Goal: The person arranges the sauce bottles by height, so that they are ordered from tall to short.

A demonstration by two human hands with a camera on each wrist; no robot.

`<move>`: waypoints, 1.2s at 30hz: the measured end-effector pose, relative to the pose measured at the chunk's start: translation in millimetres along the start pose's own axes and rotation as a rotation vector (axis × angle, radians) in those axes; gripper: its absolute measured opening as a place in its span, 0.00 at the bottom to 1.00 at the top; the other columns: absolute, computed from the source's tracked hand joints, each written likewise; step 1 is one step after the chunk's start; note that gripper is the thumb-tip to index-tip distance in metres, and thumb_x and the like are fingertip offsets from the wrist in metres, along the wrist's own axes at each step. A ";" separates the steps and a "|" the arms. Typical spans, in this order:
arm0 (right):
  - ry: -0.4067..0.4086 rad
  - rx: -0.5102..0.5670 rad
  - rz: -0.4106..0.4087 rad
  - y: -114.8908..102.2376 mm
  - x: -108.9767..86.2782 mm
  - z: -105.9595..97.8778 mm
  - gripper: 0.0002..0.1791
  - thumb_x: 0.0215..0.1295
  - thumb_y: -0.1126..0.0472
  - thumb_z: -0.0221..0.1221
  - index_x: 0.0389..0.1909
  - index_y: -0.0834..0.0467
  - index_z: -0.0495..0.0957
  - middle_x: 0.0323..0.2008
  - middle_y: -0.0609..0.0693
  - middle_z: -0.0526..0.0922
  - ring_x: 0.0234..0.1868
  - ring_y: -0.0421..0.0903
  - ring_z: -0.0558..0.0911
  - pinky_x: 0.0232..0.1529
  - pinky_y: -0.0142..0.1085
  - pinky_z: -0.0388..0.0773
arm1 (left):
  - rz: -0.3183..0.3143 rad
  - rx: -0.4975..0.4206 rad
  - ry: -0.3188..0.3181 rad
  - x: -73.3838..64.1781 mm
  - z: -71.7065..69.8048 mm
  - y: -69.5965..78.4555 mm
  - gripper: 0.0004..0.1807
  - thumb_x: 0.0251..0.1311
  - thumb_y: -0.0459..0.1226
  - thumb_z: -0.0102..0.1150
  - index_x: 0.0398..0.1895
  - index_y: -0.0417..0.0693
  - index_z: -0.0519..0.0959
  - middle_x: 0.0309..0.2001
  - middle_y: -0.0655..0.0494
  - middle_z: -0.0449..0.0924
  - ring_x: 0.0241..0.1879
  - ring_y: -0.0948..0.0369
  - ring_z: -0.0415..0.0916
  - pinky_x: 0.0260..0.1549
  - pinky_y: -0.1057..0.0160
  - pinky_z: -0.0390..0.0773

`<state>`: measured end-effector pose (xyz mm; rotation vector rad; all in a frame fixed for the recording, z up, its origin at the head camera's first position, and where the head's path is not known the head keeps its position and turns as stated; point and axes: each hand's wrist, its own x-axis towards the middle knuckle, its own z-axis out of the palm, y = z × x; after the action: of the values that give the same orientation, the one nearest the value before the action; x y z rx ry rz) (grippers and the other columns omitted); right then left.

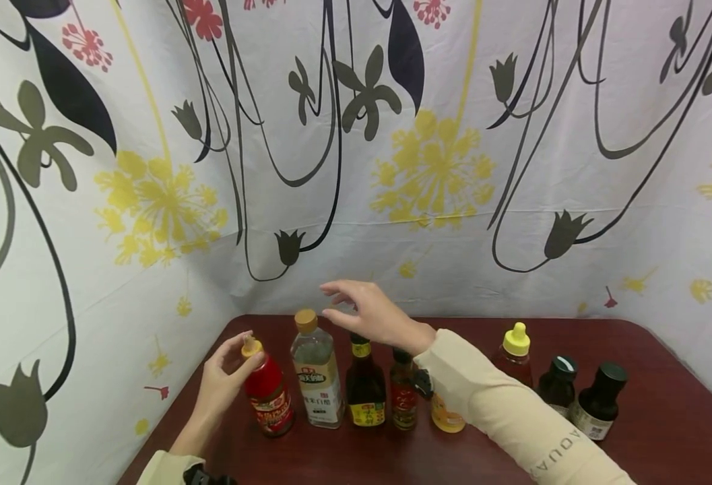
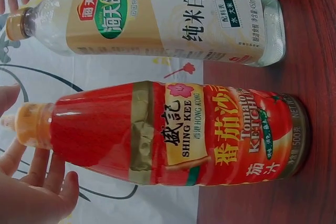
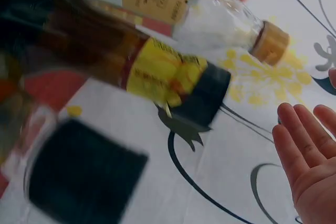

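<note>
My left hand (image 1: 225,374) is at the top of a red tomato ketchup bottle (image 1: 269,397) with a yellow cap. In the left wrist view, the fingers (image 2: 39,174) lie loosely along one side of the cap, while the thumb stands apart on the other side. The bottle stands upright on the table. Beside it is a clear white vinegar bottle (image 1: 318,380) with a tan cap. My right hand (image 1: 370,313) hovers above and right of that cap, holding nothing, its fingers extended. Below it stands a dark sauce bottle (image 1: 366,387) with a yellow label, its top partly hidden.
Farther right in the row are a small red-labelled bottle (image 1: 403,401), a yellow-orange container (image 1: 448,414) partly behind my right sleeve, a yellow-capped bottle (image 1: 516,347) and two dark bottles (image 1: 601,397). Patterned white cloth (image 1: 343,202) hangs around the dark red table (image 1: 646,417).
</note>
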<state>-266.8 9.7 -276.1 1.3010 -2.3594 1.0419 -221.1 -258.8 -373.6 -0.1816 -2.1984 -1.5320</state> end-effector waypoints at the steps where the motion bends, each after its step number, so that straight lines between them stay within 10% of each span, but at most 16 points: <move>1: -0.013 0.014 0.007 0.1 1.8 3.1 0.23 0.62 0.56 0.54 0.57 0.60 0.67 0.51 0.54 0.74 0.46 0.46 0.76 0.45 0.38 0.73 | -0.007 -0.008 -0.001 0.6 0.8 -1.2 0.22 0.54 0.38 0.59 0.53 0.44 0.70 0.51 0.48 0.71 0.48 0.58 0.70 0.47 0.64 0.70; 8: -0.156 -0.016 0.067 -4.0 13.1 23.0 0.29 0.61 0.55 0.55 0.61 0.60 0.61 0.53 0.52 0.72 0.52 0.44 0.73 0.49 0.34 0.70 | 0.158 -0.166 -0.025 18.8 5.6 -94.6 0.22 0.55 0.36 0.58 0.55 0.45 0.69 0.55 0.51 0.69 0.51 0.60 0.69 0.48 0.68 0.68; 14: -0.159 -0.097 0.060 -6.9 17.9 31.2 0.30 0.59 0.56 0.57 0.61 0.59 0.62 0.51 0.50 0.74 0.43 0.40 0.76 0.42 0.31 0.73 | 0.146 -0.041 0.005 5.9 6.1 -23.9 0.16 0.52 0.32 0.60 0.44 0.40 0.71 0.46 0.50 0.73 0.44 0.64 0.70 0.38 0.74 0.69; 16: -0.159 -0.107 0.055 -7.3 19.2 33.2 0.26 0.58 0.58 0.58 0.58 0.59 0.66 0.48 0.50 0.75 0.41 0.39 0.76 0.39 0.30 0.73 | 0.191 -0.061 -0.017 8.8 4.2 -27.0 0.15 0.50 0.31 0.61 0.41 0.39 0.71 0.44 0.50 0.74 0.42 0.63 0.70 0.36 0.73 0.71; 23: -0.158 -0.081 0.050 -6.2 23.4 39.3 0.17 0.56 0.62 0.60 0.47 0.57 0.71 0.40 0.48 0.77 0.39 0.40 0.76 0.34 0.24 0.72 | 0.356 -0.328 -0.132 37.2 0.0 -118.1 0.16 0.50 0.29 0.61 0.43 0.43 0.72 0.43 0.50 0.74 0.40 0.59 0.74 0.37 0.68 0.75; 27: -0.149 -0.086 0.055 -6.6 25.6 39.2 0.16 0.54 0.62 0.62 0.44 0.57 0.71 0.38 0.48 0.78 0.37 0.40 0.77 0.34 0.25 0.72 | 0.217 -0.252 -0.056 21.0 2.4 -62.4 0.15 0.47 0.27 0.62 0.39 0.38 0.71 0.40 0.46 0.74 0.37 0.59 0.75 0.33 0.69 0.76; 30: -0.147 -0.095 0.058 -6.3 25.4 39.6 0.17 0.52 0.62 0.63 0.43 0.56 0.71 0.37 0.49 0.78 0.36 0.41 0.78 0.33 0.26 0.72 | 0.195 -0.226 -0.045 16.1 3.0 -50.4 0.15 0.48 0.30 0.63 0.39 0.38 0.71 0.40 0.48 0.74 0.37 0.61 0.74 0.34 0.71 0.75; 36: -0.125 -0.074 0.099 -4.1 22.4 41.6 0.19 0.51 0.62 0.64 0.45 0.55 0.71 0.39 0.49 0.78 0.34 0.39 0.77 0.32 0.25 0.72 | 0.246 -0.177 -0.067 41.2 -1.1 -144.8 0.19 0.49 0.31 0.63 0.46 0.43 0.71 0.46 0.48 0.73 0.43 0.58 0.72 0.39 0.67 0.74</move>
<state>-271.4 -34.7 -292.1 1.2691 -2.5522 0.9143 -309.0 -319.9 -479.4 -0.5457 -2.0008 -1.5972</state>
